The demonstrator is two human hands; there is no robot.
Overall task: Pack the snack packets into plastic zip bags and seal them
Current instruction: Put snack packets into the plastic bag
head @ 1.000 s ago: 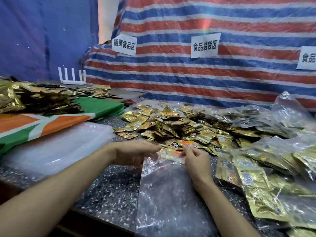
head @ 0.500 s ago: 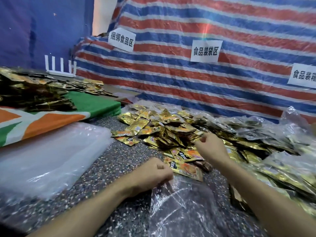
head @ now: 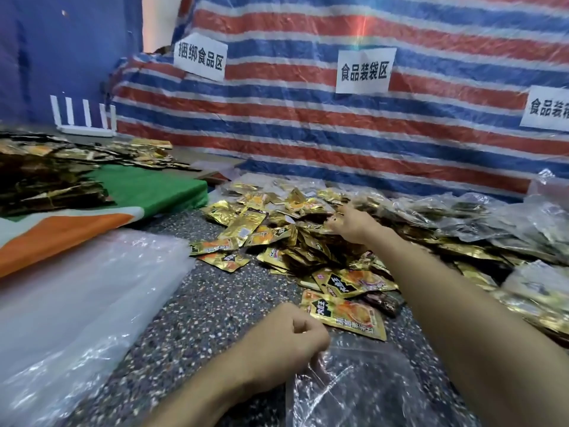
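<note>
Several gold snack packets [head: 277, 232] lie heaped on the speckled table [head: 200, 303]. One packet [head: 348, 315] lies just beyond the mouth of a clear zip bag [head: 354, 386], which lies flat at the near edge. My left hand [head: 286, 337] pinches the bag's top left corner with curled fingers. My right hand [head: 351, 224] is stretched out over the heap, its fingertips bent down onto the packets. Whether it holds one I cannot tell.
A stack of clear plastic bags [head: 77, 303] lies at the left. Behind it, a green and orange cloth [head: 147, 192] carries more gold packets. Filled plastic bags [head: 508, 223] pile up at the right. A striped tarp [head: 308, 134] with paper signs closes the back.
My right hand left the bag's mouth and reached forward into the packet heap. My left hand kept its hold on the bag. The view shifted closer to the table.
</note>
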